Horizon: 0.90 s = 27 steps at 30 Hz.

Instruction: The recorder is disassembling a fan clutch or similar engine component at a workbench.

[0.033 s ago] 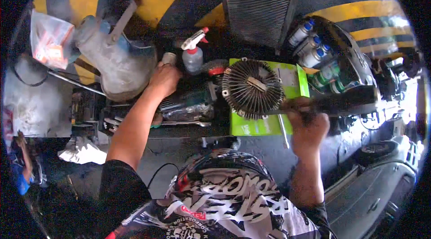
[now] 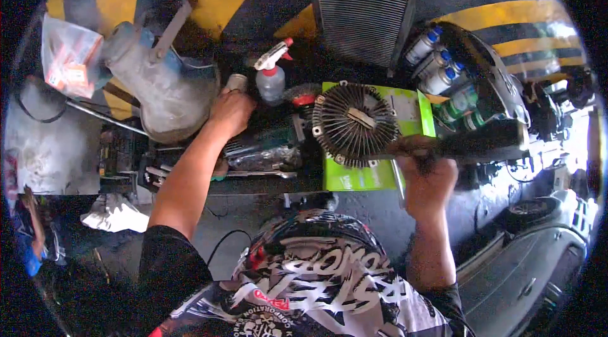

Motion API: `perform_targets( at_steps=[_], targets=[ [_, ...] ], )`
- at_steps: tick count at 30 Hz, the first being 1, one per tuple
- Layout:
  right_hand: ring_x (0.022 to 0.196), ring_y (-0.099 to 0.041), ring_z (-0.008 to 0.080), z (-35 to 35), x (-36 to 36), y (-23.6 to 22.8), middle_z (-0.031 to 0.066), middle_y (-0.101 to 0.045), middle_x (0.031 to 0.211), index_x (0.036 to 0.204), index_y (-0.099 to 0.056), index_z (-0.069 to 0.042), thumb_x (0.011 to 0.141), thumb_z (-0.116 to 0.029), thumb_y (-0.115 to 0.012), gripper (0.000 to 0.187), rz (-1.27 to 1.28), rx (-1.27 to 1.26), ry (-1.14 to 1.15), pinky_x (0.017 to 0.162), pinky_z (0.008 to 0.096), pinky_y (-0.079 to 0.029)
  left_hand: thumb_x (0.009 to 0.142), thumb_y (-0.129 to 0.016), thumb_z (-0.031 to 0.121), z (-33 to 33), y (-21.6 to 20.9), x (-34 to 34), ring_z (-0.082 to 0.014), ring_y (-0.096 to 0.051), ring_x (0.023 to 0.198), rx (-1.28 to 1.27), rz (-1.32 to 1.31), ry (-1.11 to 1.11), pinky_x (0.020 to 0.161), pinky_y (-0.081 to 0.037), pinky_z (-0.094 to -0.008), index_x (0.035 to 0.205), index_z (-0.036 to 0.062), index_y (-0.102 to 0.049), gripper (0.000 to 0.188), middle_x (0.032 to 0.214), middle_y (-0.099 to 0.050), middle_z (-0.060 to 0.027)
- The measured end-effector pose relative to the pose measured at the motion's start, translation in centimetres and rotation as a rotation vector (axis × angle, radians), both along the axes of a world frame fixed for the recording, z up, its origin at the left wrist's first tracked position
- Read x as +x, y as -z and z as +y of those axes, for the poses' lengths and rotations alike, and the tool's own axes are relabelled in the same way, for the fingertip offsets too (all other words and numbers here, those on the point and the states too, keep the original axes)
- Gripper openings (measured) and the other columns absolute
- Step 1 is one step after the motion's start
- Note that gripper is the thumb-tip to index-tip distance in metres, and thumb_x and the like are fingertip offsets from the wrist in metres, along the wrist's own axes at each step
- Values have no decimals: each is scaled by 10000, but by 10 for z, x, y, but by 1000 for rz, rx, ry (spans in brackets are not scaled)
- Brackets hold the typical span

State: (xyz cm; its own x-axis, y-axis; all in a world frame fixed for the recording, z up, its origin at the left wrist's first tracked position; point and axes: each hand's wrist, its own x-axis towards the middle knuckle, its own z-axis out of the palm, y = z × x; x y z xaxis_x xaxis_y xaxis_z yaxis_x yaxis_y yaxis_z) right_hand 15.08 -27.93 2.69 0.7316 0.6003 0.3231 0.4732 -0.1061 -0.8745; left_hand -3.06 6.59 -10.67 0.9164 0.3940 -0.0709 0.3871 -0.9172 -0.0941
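Note:
A round finned fan clutch lies on a bright green box on the dark workbench. My right hand is at the clutch's right edge, closed around a dark tool that touches its rim. My left hand reaches to the back of the bench and wraps the lower part of a small grey can. A spray bottle with a red and white trigger stands just right of that can.
A finned radiator panel leans on the yellow-and-black wall. A grey plastic tank and a bag of orange packets sit left. Blue-capped bottles fill a black case on the right. A wrench lies on the bench, a white rag below.

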Motion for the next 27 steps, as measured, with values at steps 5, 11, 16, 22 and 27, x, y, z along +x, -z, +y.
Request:
perform_targets(
  at_steps=[5,11,16,22,27],
  targets=[
    [826,-650,152,17,-5,12,65,-717,897,968,-695,-15,844,-39,-720,129,-55,-264,-148,783,298,-519,757,-664,66,-4,-4,-6,-334,-666,1014,5,-47,-26,928,-483,-479,926,121,-744,195,981,-720,-130],
    [813,-638,142,28,-4,15,53,-707,872,958,-705,-21,849,-47,-719,112,-94,-277,-133,770,299,-510,843,-723,193,-66,-34,1,-349,-668,945,-501,-739,-85,840,-532,-431,1017,79,-684,211,983,-696,-130],
    [815,-642,157,37,-10,8,58,-713,871,931,-705,-24,841,-67,-725,103,-106,-233,-193,785,315,-512,773,-842,287,-159,-54,10,-365,-685,963,-887,-531,-234,851,-540,-449,1221,70,-530,588,1023,-686,-192],
    [891,-629,237,13,0,33,53,-678,1012,1078,-600,-38,792,-100,-764,336,151,-103,-109,837,397,-522,762,-837,367,-195,-10,45,-413,-622,1130,-862,-782,-76,950,-520,-481,1249,27,-563,653,1288,-602,-244],
    [961,-631,238,17,36,46,93,-649,1107,1183,-524,-24,773,53,-748,473,618,19,-395,858,380,-536,808,-808,233,-197,7,32,-434,-572,1146,-819,-855,24,973,-498,-507,1223,97,-519,524,1270,-567,-233]
  ],
)
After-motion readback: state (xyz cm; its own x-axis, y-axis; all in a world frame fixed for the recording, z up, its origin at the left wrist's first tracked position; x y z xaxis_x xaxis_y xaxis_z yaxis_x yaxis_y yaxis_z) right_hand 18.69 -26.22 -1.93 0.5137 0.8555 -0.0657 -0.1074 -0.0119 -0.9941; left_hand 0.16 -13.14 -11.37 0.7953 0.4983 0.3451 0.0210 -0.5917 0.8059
